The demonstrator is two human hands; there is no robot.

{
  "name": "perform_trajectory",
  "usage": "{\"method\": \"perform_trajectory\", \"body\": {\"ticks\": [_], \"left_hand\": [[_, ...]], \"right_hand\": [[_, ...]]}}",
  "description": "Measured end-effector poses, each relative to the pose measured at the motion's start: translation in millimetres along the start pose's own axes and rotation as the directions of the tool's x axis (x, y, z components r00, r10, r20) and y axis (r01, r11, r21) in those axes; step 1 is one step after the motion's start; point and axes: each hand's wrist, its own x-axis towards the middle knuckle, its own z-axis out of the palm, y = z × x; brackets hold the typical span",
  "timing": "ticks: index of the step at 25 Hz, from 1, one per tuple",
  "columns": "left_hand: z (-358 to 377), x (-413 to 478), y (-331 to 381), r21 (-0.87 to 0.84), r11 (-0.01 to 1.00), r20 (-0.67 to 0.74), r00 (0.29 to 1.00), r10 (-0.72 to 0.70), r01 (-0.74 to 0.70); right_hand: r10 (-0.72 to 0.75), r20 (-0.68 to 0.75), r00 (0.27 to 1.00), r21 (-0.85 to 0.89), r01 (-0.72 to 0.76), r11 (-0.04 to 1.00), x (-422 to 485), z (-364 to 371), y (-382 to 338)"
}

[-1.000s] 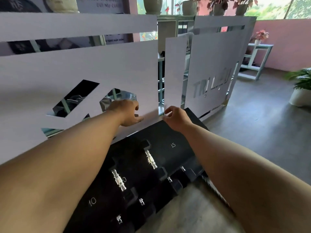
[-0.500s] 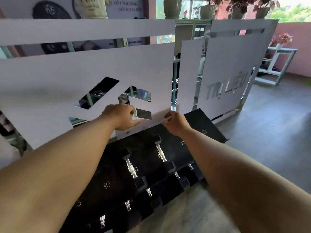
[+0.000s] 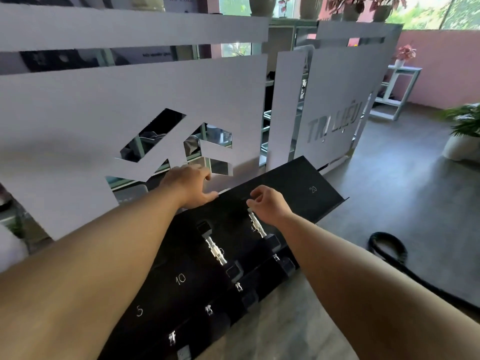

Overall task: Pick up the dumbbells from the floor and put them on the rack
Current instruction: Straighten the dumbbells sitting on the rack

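A black sloped rack (image 3: 293, 178) with the numbers 5, 10 and 20 on it stands in front of me. One black dumbbell with a chrome handle (image 3: 215, 246) lies on its upper shelf. A second dumbbell (image 3: 259, 228) lies to the right of it. Several more dumbbells (image 3: 239, 287) sit on the lower shelf. My left hand (image 3: 191, 189) rests flat at the rack's back edge, fingers spread, holding nothing. My right hand (image 3: 268, 203) hovers with curled fingers over the second dumbbell's far end, which it hides. I cannot see whether it grips it.
A white cut-out partition (image 3: 130, 105) stands close behind the rack. A black hose (image 3: 387, 246) lies on the grey floor to the right. Farther right are a potted plant (image 3: 465, 141) and a white stand (image 3: 397, 92).
The view has dropped and shows more of the rack. My right hand has come back from the rack's rear edge onto the right dumbbell's far end. My left hand stays at the rear edge.
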Motion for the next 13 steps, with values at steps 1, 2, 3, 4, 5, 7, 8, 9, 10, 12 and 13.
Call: {"method": "perform_trajectory", "body": {"ticks": [1,2,3,4,5,7,8,9,10,12,13], "left_hand": [[5.3,-2.9,-7.9,-0.007,1.000,0.007,1.000,0.013,-0.013],[11.3,-5.2,-15.0,-0.014,1.000,0.017,1.000,0.020,-0.020],[18.9,-6.2,-21.3,-0.020,1.000,0.031,0.999,0.024,-0.023],[26.1,-6.8,-25.9,-0.022,0.999,0.046,0.999,0.027,-0.026],[34.5,-6.4,-30.3,-0.024,0.999,0.066,0.997,0.029,-0.027],[52.8,-2.9,-34.1,-0.029,0.999,0.106,0.994,0.029,-0.026],[62.5,-0.9,-33.1,-0.036,0.999,0.127,0.992,0.027,-0.023],[72.0,1.9,-30.7,-0.045,0.999,0.144,0.989,0.022,-0.016],[81.5,5.4,-27.8,-0.060,0.998,0.157,0.987,0.014,-0.005],[97.0,10.6,-23.4,-0.095,0.995,0.173,0.985,-0.002,0.019],[105.2,14.0,-21.7,-0.105,0.994,0.177,0.984,-0.010,0.029]], "right_hand": [[0.025,0.011,1.000,0.011,-0.025,1.000,-2.9,12.2,-1.4],[0.045,0.023,0.999,0.028,-0.046,0.999,-5.5,23.9,-0.8],[0.059,0.035,0.998,0.046,-0.061,0.997,-8.3,34.3,0.7],[0.070,0.046,0.997,0.054,-0.072,0.996,-10.9,42.6,2.6],[0.081,0.054,0.995,0.053,-0.084,0.995,-12.7,51.7,5.1],[0.103,0.076,0.992,0.037,-0.106,0.994,-11.7,67.6,13.5],[0.110,0.090,0.990,0.033,-0.114,0.993,-10.2,75.0,20.0],[0.117,0.099,0.988,0.036,-0.121,0.992,-7.5,81.2,26.6],[0.124,0.111,0.986,0.040,-0.129,0.991,-4.1,86.7,33.0],[0.131,0.139,0.981,0.030,-0.137,0.990,1.6,95.1,43.9],[0.130,0.158,0.979,0.020,-0.135,0.991,4.9,99.3,50.5]]}}
